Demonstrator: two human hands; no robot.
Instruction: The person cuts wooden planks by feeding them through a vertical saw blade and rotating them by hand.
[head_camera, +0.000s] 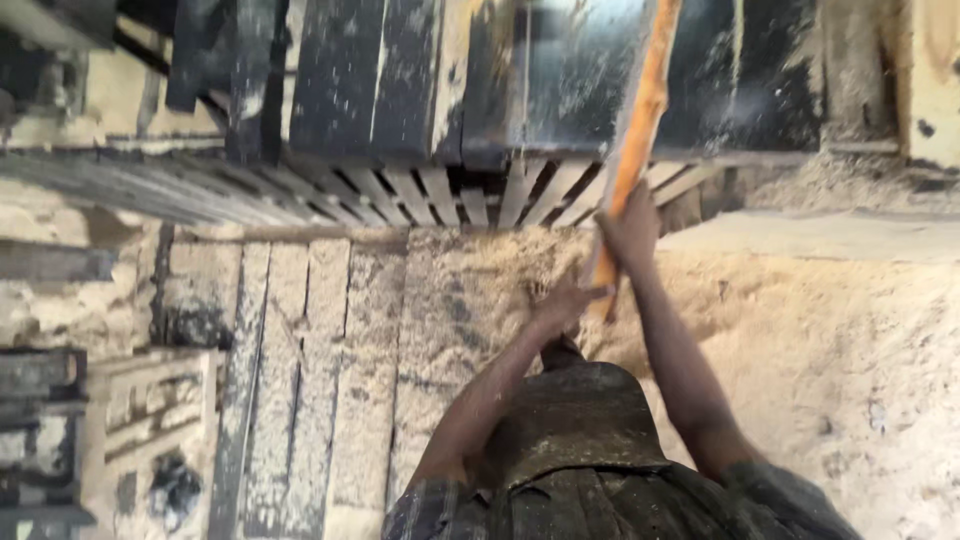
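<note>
Orange-tinted wooden plank (640, 110) is clamped by both hands, right hand (630, 228) above left hand (562, 302); steady, straight feeding beyond them seems wise.

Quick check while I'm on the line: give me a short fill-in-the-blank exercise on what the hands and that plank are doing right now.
1. Both hands grip a long, narrow wooden plank whose colour is ____.
2. The right hand holds the plank ____ up than the left hand.
3. The floor boards around the person are covered in ____.

Missing words: orange; higher; sawdust
</note>
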